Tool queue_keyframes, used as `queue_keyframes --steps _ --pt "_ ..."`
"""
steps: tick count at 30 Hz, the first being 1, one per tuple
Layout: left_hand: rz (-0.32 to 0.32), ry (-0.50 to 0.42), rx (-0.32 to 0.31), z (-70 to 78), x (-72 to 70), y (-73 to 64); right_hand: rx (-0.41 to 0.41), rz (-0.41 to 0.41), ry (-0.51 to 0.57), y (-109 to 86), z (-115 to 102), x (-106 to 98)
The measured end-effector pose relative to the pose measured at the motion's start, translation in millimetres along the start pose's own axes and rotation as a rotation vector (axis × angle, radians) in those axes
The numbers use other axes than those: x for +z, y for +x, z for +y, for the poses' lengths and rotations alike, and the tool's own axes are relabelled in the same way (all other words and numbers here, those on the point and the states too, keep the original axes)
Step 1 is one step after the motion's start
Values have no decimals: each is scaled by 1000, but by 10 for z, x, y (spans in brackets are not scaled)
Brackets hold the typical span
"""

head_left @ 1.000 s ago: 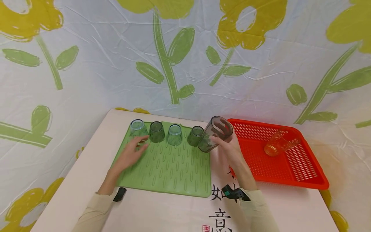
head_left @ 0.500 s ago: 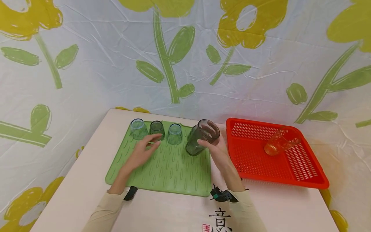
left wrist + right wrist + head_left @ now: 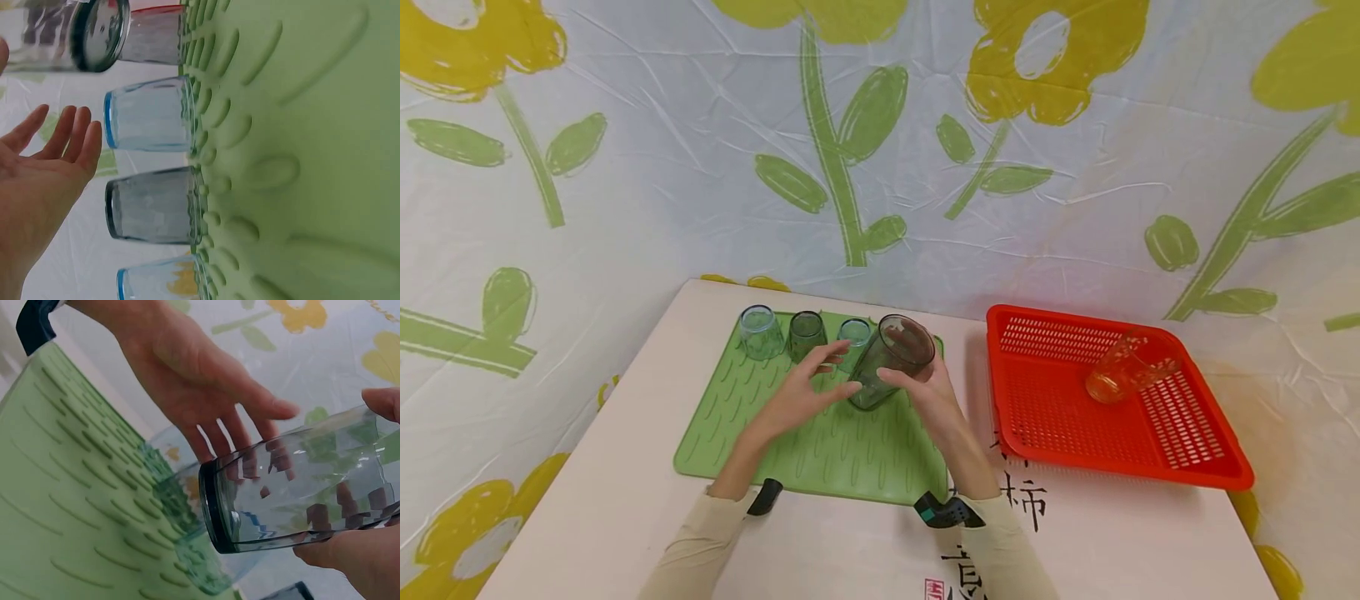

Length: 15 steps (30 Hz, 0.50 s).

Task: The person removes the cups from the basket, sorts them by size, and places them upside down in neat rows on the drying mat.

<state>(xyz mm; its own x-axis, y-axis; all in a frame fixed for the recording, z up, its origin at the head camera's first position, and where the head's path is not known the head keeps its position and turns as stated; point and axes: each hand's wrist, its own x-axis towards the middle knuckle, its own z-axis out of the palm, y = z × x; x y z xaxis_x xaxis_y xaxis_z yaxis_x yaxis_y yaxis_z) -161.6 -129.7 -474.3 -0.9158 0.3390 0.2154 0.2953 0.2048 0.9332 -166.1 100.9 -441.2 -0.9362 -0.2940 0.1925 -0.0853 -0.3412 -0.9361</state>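
Observation:
Over the green ridged mat, my right hand grips a tall grey-tinted glass that leans with its rim up and to the right. Close to the base of that glass is my left hand, palm turned toward it and fingers loosely spread; the left wrist view shows a gap between them. Along the mat's back edge stand a blue-rimmed glass, a short dark glass and another blue-rimmed glass. A further grey glass shows in the left wrist view; the tall glass hides it in the head view.
To the right is a red perforated basket with a clear tumbler lying tilted inside. A white table with black characters carries everything. Behind it hangs a flower-printed cloth.
The right hand has carried the tall glass left, from beside the basket to over the mat. The left hand has moved right, from the leftmost glass toward the tall glass.

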Motion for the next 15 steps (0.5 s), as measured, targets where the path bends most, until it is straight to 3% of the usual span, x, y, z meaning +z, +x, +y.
queue_keyframes --steps 6,10,15 --pt "-65 46 -53 9 94 6 13 -43 63 10 55 70" --pt "-105 38 -55 8 119 8 26 -41 100 0 70 76" --pt "-101 30 -114 26 81 -43 56 -3 174 -22 69 33"
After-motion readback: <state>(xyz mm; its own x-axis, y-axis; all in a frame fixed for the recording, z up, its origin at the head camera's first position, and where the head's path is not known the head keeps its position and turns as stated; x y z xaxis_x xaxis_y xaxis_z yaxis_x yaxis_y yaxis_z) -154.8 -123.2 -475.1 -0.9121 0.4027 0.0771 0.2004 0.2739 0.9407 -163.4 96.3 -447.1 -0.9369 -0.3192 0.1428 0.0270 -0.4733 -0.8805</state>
